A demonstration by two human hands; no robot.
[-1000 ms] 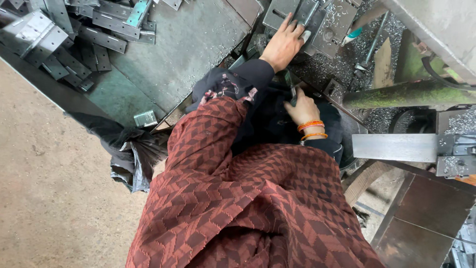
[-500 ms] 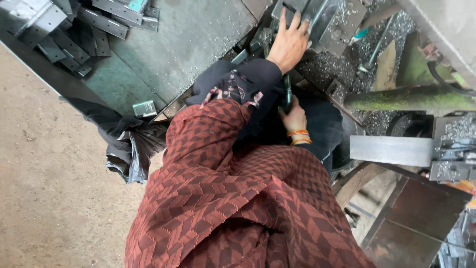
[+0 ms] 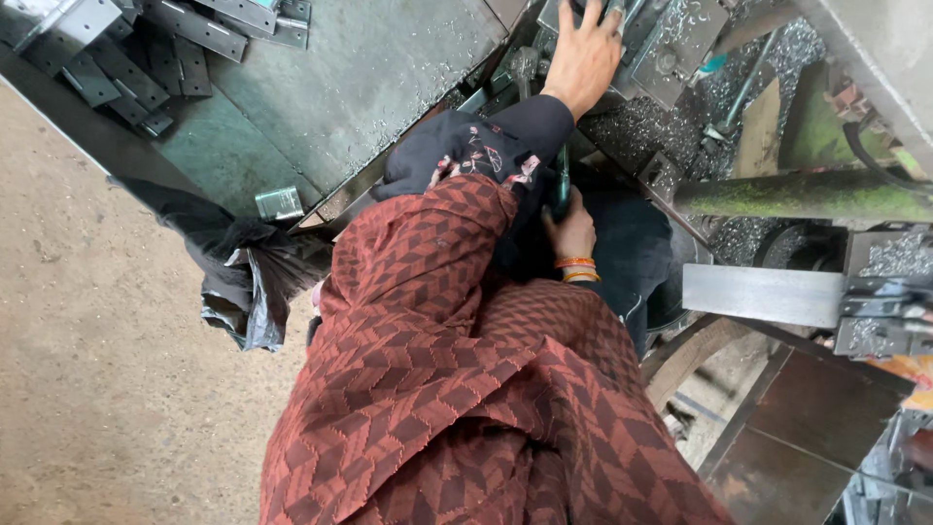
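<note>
Reaching farther than half a second ago, the left hand [image 3: 583,58] is now stretching toward the top edge of the machine bed [image 3: 671,126], fingers spread flat over a grey metal part [image 3: 680,49] there. At the far left corner of the steel table [image 3: 369,78], metal brackets [image 3: 146,49] are lying in a pile; a small clip [image 3: 280,202] is sitting near its lower edge beside a black bag [image 3: 243,282]. Moving right, the right hand [image 3: 571,233], wearing orange bangles [image 3: 575,267], is closing around a dark green-handled tool [image 3: 562,185]. Farther right, a green bar [image 3: 807,194] is crossing above metal shavings [image 3: 632,122]. Pressing the part flat, away from the shavings, seems wise.
</note>
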